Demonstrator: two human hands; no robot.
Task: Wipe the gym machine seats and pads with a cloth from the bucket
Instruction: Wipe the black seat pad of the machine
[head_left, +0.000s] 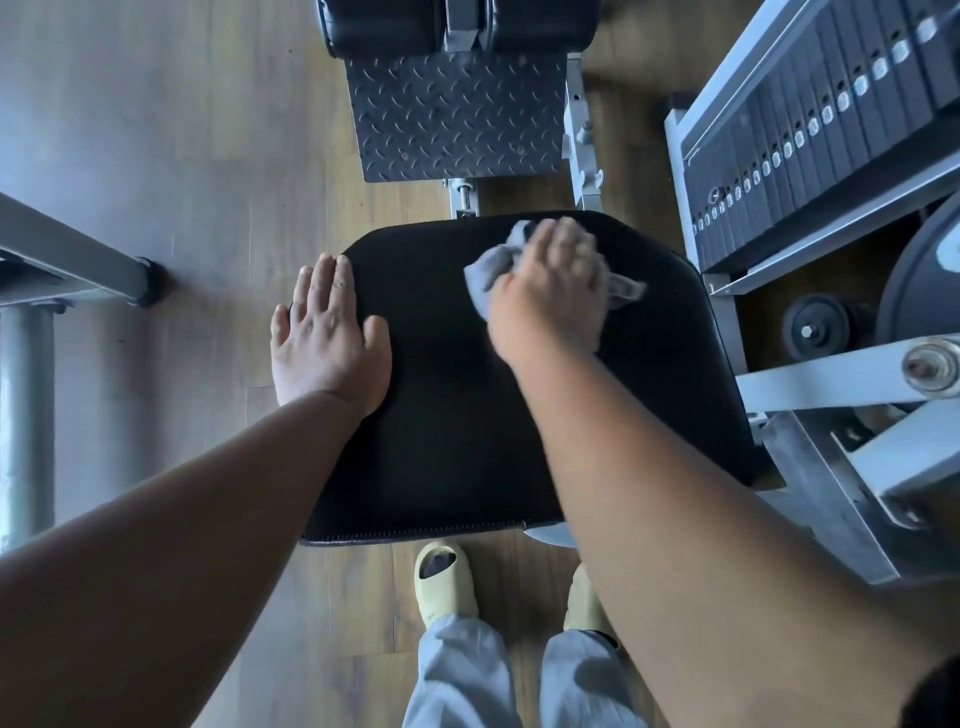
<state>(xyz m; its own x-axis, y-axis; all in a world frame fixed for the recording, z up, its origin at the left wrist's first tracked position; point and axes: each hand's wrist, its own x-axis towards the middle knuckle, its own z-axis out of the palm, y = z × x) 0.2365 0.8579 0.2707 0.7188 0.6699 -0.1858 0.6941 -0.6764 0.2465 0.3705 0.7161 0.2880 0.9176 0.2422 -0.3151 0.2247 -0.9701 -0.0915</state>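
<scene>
A black padded seat (467, 415) of a gym machine fills the middle of the head view. My right hand (550, 291) presses a crumpled grey cloth (491, 270) onto the seat's far right part, fingers curled over it; cloth ends stick out on both sides of the hand. My left hand (327, 338) lies flat with straight fingers on the seat's left edge. Two black pads (384, 26) show at the top edge. No bucket is in view.
A checkered metal footplate (452, 114) stands beyond the seat. A weight stack (810, 135) and grey frame with a pulley (815, 327) are on the right. Another machine's grey legs (78, 260) stand at the left. Wooden floor surrounds; my feet in pale slippers (444, 582) are below the seat.
</scene>
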